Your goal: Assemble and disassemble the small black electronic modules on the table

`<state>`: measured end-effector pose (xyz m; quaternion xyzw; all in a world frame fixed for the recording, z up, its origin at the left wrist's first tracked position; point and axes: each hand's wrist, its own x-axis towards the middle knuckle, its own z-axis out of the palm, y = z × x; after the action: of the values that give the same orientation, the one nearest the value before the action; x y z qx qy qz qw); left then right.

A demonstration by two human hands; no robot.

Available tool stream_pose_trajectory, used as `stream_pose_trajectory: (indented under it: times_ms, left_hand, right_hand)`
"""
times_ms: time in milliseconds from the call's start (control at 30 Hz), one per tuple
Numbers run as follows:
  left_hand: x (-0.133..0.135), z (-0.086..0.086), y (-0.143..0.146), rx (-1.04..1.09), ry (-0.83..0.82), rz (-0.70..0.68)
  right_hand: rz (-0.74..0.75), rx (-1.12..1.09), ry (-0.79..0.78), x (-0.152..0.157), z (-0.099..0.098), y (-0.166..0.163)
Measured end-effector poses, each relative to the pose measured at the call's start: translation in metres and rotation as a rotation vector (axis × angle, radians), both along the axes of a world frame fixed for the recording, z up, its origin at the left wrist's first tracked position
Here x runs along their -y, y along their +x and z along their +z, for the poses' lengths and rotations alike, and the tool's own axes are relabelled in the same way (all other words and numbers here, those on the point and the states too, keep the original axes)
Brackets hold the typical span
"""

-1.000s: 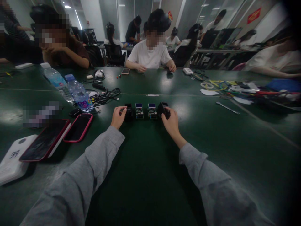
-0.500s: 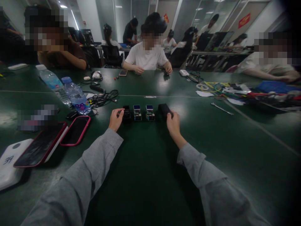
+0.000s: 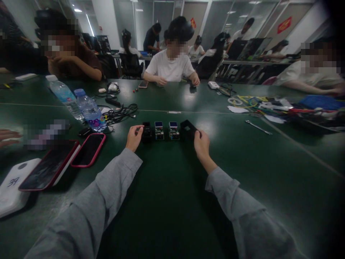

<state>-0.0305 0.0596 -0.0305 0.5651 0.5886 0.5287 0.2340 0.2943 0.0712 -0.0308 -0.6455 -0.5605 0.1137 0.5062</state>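
Note:
A short row of small parts lies on the dark green table [image 3: 172, 201]. At its left end is a small black block [image 3: 147, 132], which my left hand [image 3: 134, 138] pinches with curled fingers. Two small circuit modules with blue tops [image 3: 159, 130] [image 3: 174, 130] stand in the middle. At the right end sits a black box-shaped case [image 3: 188, 128]; my right hand [image 3: 202, 145] rests against its near right side, fingers closed on it. Both forearms wear grey sleeves.
Two water bottles [image 3: 88, 112] and a tangle of black cables [image 3: 120, 111] lie left of the row. Two phones in red cases [image 3: 87, 150] and a white box [image 3: 12, 187] sit near left. A metal wrench [image 3: 258, 127] and cluttered wires lie right. Other people sit across.
The black case in my right hand went from tilted up to lying flat on the table at the row's right end. My left hand stayed on the small black block.

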Motion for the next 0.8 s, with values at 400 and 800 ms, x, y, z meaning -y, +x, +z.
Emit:
stream_pose_trajectory:
  times_ms: [400,800]
  left_hand:
    - [-0.004,-0.003,0.000,0.056,0.018,-0.006]
    - [-0.002,-0.003,0.001,0.086,0.025,0.029]
  right_hand:
    - [0.044,0.178,0.034,0.004,0.001,-0.008]
    - [-0.165,0.266,0.055,0.121,0.043,0.178]
